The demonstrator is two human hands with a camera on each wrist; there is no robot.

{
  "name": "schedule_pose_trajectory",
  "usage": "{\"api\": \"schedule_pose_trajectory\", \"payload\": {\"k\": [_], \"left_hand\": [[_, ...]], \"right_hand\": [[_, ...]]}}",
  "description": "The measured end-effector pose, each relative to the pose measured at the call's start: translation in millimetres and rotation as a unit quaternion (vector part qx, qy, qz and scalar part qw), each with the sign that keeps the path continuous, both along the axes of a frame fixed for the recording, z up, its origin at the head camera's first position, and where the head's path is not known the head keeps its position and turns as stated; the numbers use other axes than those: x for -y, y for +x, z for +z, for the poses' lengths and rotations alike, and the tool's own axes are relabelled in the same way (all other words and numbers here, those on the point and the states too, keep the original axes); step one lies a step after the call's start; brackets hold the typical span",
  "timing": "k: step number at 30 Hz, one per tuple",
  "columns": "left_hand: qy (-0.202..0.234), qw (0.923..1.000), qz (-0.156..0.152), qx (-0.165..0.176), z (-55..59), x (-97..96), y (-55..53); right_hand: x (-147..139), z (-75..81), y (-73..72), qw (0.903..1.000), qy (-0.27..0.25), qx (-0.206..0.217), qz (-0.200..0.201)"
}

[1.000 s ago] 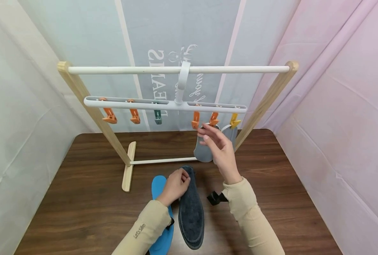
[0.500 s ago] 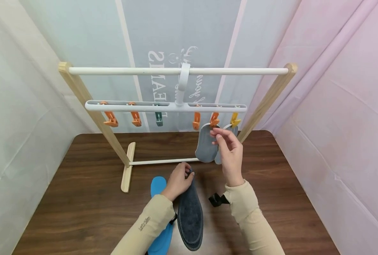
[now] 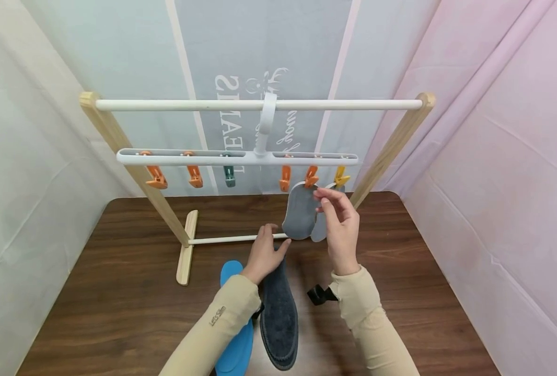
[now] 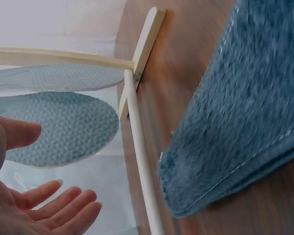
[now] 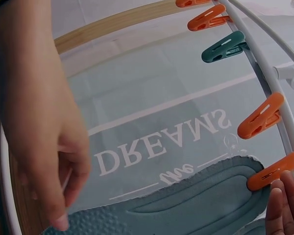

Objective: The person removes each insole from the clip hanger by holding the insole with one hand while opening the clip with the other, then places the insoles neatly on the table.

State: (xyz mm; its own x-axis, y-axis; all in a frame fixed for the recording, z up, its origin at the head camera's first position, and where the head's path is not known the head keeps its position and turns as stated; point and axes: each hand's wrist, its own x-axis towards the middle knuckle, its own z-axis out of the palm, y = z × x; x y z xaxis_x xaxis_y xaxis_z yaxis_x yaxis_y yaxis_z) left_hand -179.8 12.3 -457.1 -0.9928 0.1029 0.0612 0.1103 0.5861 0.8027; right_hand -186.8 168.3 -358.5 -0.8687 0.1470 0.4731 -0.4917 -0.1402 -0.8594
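A grey insole [image 3: 299,214] hangs from an orange clip [image 3: 311,176]; its dimpled face shows in the left wrist view. Beside it a second grey insole [image 3: 320,230] hangs from a yellow clip [image 3: 341,176], partly hidden by my right hand [image 3: 341,224]. My right hand has loosely bent fingers close to the orange clip, holding nothing. My left hand [image 3: 265,254] reaches toward the first insole's lower end, thumb and fingers spread. Under my left wrist lie a dark fuzzy insole [image 3: 280,318] with a stitched edge and a blue insole [image 3: 235,350], partly covered by the sleeve.
The white clip hanger [image 3: 241,158] hooks over the rack's top bar [image 3: 180,105]. Several orange clips and a green clip [image 3: 229,176] hang along it. A low white crossbar [image 3: 233,239] runs just above the brown table [image 3: 118,292]. Curtains [image 3: 495,183] stand around.
My right hand has drawn back to the right from the orange clip, leaving the grey insole hanging. My left hand has moved forward off the dark insole, its fingers opening toward the hanging one.
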Motion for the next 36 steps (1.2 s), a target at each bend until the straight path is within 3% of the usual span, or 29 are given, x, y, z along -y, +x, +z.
{"api": "schedule_pose_trajectory", "payload": {"k": [13,18,28,36], "left_hand": [[0.011,0.9982,-0.007,-0.058,11.7,-14.5,-11.5],[0.024,0.9981,-0.003,-0.057,14.9,-19.3,-11.2],[0.031,0.9933,-0.010,-0.111,10.7,-16.3,-8.4],[0.034,0.9923,-0.027,-0.116,7.4,-12.8,-2.5]], "right_hand": [[-2.1,-2.2,-0.4,1.0000,0.005,-0.002,-0.005],[-2.1,-3.0,-0.5,1.0000,0.002,-0.001,-0.007],[-2.5,-3.9,0.3,0.9999,-0.004,-0.008,-0.015],[-2.5,-1.1,-0.2,0.9996,-0.005,-0.011,-0.025]]}}
